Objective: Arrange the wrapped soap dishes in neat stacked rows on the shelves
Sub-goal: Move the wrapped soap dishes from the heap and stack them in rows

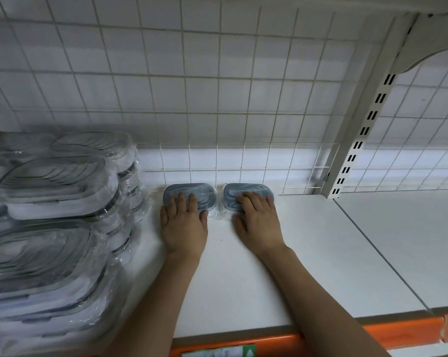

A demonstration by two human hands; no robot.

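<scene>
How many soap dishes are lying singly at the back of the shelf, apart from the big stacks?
2. One soap dish lies under the left hand, the other soap dish beside it under the right hand. The stacks at left hold many more, uncountable.

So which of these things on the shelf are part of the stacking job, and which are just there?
Part of the job:
left soap dish, under the left hand
right soap dish, under the right hand
wrapped stacks on the left
shelf

Just there:
wire grid back
slotted upright
orange edge strip
</scene>
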